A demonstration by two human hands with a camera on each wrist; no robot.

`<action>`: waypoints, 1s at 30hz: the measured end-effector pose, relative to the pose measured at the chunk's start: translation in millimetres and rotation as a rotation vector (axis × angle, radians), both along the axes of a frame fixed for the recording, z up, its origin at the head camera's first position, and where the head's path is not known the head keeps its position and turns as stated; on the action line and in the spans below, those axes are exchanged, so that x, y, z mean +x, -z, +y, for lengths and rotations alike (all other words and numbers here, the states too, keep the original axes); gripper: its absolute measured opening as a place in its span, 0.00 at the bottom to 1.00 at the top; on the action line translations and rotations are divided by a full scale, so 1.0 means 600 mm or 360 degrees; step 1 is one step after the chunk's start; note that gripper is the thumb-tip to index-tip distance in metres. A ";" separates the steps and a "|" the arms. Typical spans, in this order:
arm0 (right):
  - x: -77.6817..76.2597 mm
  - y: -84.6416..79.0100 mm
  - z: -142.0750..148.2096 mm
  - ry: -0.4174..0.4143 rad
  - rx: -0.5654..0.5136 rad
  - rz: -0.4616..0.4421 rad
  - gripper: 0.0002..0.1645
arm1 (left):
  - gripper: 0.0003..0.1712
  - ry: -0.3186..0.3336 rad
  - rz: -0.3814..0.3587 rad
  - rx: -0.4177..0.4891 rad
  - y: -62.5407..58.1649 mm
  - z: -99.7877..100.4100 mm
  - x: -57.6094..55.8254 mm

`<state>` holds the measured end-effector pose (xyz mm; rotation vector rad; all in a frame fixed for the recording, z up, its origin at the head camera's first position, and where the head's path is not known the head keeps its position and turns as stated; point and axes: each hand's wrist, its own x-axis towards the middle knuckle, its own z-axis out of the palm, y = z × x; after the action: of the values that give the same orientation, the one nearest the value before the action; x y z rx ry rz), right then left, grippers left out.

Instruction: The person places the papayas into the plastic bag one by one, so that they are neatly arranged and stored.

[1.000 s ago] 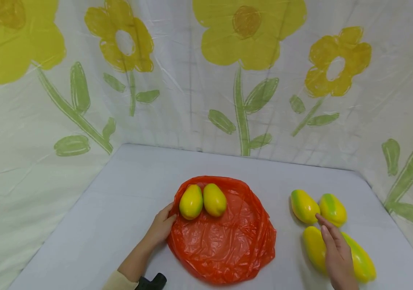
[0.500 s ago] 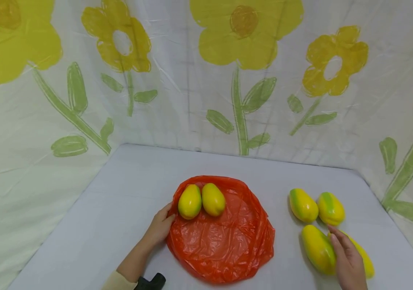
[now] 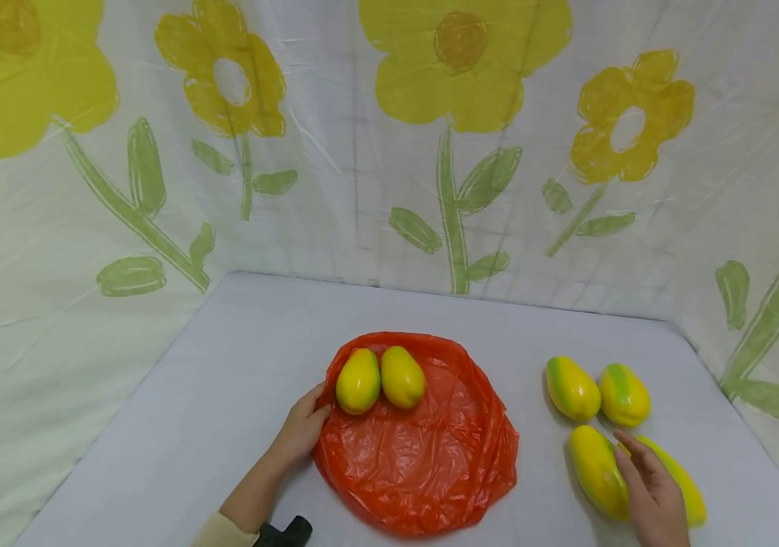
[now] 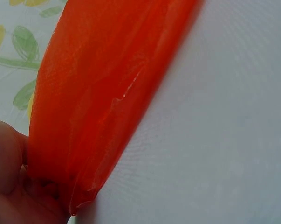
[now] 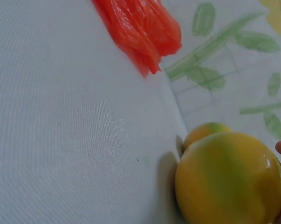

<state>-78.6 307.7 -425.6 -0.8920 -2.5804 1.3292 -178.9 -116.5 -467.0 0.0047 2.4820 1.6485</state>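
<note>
My left hand (image 3: 303,427) pinches the left rim of a red plastic bag (image 3: 423,463), which lies spread wide with its mouth facing up. Inside, at its far left, two yellow-green papayas, one left (image 3: 358,381) and one right (image 3: 403,377), sit side by side. In the left wrist view the bag's wall (image 4: 93,102) rises from between thumb and fingers. My right hand (image 3: 656,490) is at the right side of a large papaya (image 3: 596,467), fingers loosely bent beside it. Another papaya (image 3: 688,486) is partly hidden behind this hand. In the right wrist view, fingertips show beside the near papaya (image 5: 229,182).
Two more papayas, one left (image 3: 572,387) and one right (image 3: 625,395), lie just beyond the right hand. Everything rests on a white table (image 3: 225,380). A flower-printed curtain (image 3: 334,190) hangs at the back and sides.
My right hand has come back toward the body and settled beside the near papaya, its fingers bending slightly more. The left hand and the bag stay in place.
</note>
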 end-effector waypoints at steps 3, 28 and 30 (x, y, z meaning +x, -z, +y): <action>-0.001 0.002 -0.003 0.0006 -0.0007 0.0005 0.35 | 0.29 -0.0002 -0.0007 -0.0001 -0.001 0.000 0.001; -0.001 0.025 -0.006 -0.0049 -0.0197 0.0050 0.28 | 0.28 0.0007 0.0017 0.0015 0.000 -0.001 0.002; -0.001 0.025 -0.008 -0.0061 -0.0204 0.0027 0.30 | 0.28 0.0007 0.0018 0.0014 0.000 -0.001 0.001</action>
<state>-79.4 302.7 -440.6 -0.8499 -2.5363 1.5203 -178.1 -117.0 -467.2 0.0208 2.4812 1.6622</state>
